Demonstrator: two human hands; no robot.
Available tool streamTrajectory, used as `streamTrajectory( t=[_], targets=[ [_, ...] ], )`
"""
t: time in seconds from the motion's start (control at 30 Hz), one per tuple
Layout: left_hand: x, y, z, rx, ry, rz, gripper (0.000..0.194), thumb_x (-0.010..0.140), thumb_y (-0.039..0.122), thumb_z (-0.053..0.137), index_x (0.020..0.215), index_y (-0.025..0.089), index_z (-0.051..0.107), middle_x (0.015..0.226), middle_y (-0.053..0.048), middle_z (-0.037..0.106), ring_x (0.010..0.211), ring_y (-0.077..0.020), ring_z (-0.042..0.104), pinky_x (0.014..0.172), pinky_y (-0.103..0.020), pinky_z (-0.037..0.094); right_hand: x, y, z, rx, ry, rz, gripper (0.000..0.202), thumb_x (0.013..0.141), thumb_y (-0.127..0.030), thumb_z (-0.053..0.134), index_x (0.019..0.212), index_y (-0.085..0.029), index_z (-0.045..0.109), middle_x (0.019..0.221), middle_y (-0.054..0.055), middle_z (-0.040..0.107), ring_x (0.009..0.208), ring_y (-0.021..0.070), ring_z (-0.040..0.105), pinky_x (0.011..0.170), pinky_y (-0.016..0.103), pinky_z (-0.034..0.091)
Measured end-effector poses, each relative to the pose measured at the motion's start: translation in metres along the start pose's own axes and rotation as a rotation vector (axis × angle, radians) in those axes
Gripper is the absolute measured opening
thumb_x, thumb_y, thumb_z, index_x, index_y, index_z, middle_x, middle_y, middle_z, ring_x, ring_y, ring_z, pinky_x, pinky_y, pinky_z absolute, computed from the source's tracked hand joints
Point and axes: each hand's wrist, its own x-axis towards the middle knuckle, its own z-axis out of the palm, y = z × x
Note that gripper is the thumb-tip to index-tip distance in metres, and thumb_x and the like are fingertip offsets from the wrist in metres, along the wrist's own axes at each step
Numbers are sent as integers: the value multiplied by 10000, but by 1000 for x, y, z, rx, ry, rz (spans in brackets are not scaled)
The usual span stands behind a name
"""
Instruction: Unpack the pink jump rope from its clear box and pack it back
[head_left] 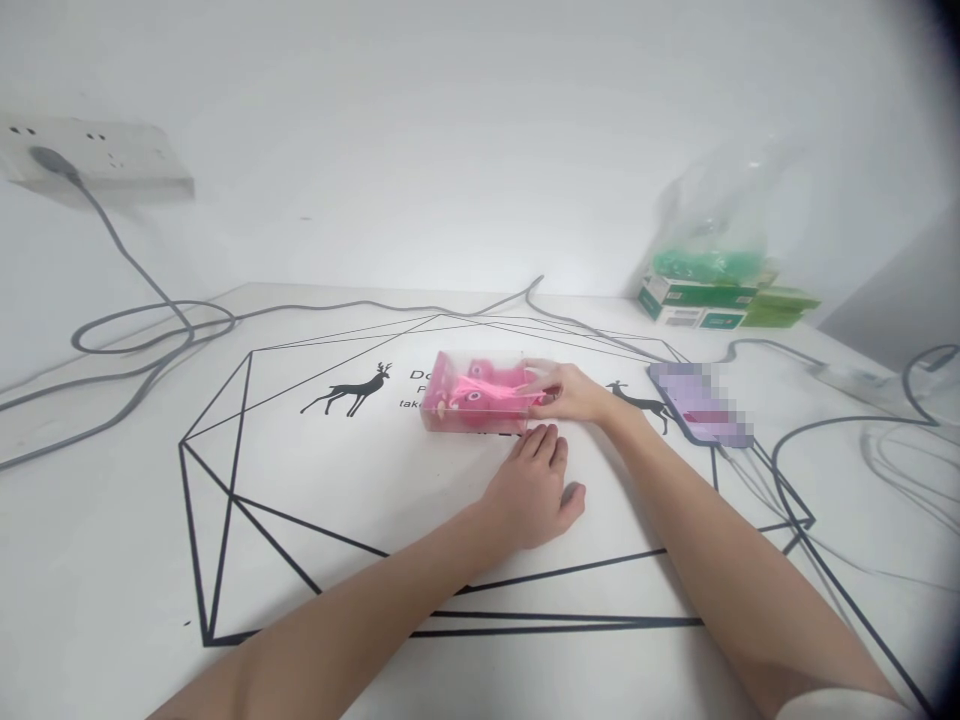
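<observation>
A clear plastic box point(433, 410) lies on its side near the middle of the table. Inside it sits a bright pink item point(491, 378) with round eye-like spots and pale pink strands; its exact kind is unclear. My right hand point(566, 392) has its thumb and fingers bent around the box's right end. Whether some fingertips reach inside that end, I cannot tell. My left hand point(534, 490) rests palm down on the table just in front of the box, fingers stretched out and thumb apart, holding nothing.
A phone point(694, 405) with a cable lies to the right. Green-and-white boxes point(697, 300) under a clear plastic bag point(720, 225) stand at the back right. A grey cable point(337, 307) runs along the back from a wall socket point(97, 155). Deer and line prints mark the white tabletop point(315, 480).
</observation>
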Motion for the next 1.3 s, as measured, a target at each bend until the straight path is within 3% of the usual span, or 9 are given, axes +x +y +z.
streamTrajectory(
  t=[0.17, 0.37, 0.53, 0.63, 0.77, 0.93, 1.1, 1.3],
  targets=[
    [0, 0, -1, 1, -15, -3, 591, 937, 410, 420, 1321, -27, 525, 1412, -267, 500, 1366, -355, 429, 1155, -478, 318, -1, -1, -4, 15, -19, 37, 209, 753, -297, 730, 948, -246, 781, 1216, 32, 646, 965, 197, 641, 796, 279, 506],
    [1, 1, 0, 10, -26, 2, 601, 938, 405, 411, 1333, -36, 516, 1415, -267, 497, 1370, -351, 424, 1161, -467, 308, -2, -3, 0, 81, -11, 108, 388, 763, -248, 697, 1149, -273, 718, 1332, 41, 609, 1083, 240, 636, 871, 334, 523],
    [1, 0, 1, 3, -30, -6, 609, 936, 417, 410, 1334, -33, 512, 1415, -265, 497, 1367, -364, 422, 1159, -482, 305, -1, -6, 2, 1, -58, 70, 508, 806, -327, 689, 1309, -293, 630, 1459, 48, 501, 1303, 289, 494, 1062, 395, 423],
    [1, 1, -1, -16, -4, -1, 590, 933, 404, 420, 1364, 5, 485, 1423, -242, 498, 1360, -354, 432, 1151, -483, 319, 0, -4, 4, -51, -52, 52, 509, 796, -453, 717, 1279, -308, 650, 1470, 51, 473, 1343, 303, 447, 1107, 424, 378],
    [0, 1, -3, -53, 44, 0, 527, 910, 362, 464, 1355, 82, 496, 1416, -202, 514, 1345, -336, 451, 1138, -482, 341, 1, -1, 7, -63, -33, 44, 405, 786, -489, 723, 1137, -288, 732, 1414, 67, 508, 1297, 311, 489, 1066, 437, 419],
    [0, 0, -2, -61, 63, 18, 444, 899, 335, 486, 1273, 105, 555, 1393, -203, 531, 1326, -339, 469, 1129, -503, 349, 0, -1, 6, -87, -36, 75, 299, 763, -422, 751, 1026, -282, 774, 1380, 53, 546, 1189, 291, 574, 949, 380, 502],
    [1, 0, -2, -60, 49, 20, 456, 905, 336, 485, 1274, 80, 566, 1385, -223, 532, 1320, -341, 472, 1142, -481, 335, -2, 0, 3, -104, -32, 94, 267, 742, -363, 760, 991, -270, 791, 1156, 33, 686, 1100, 278, 631, 908, 335, 515],
    [0, -1, 0, -54, 45, 13, 474, 909, 351, 488, 1291, 82, 567, 1400, -229, 519, 1332, -350, 464, 1147, -482, 327, -4, 2, -3, -64, -16, 34, 221, 736, -348, 757, 937, -263, 795, 1313, 45, 600, 1116, 257, 622, 919, 342, 499]
  ],
)
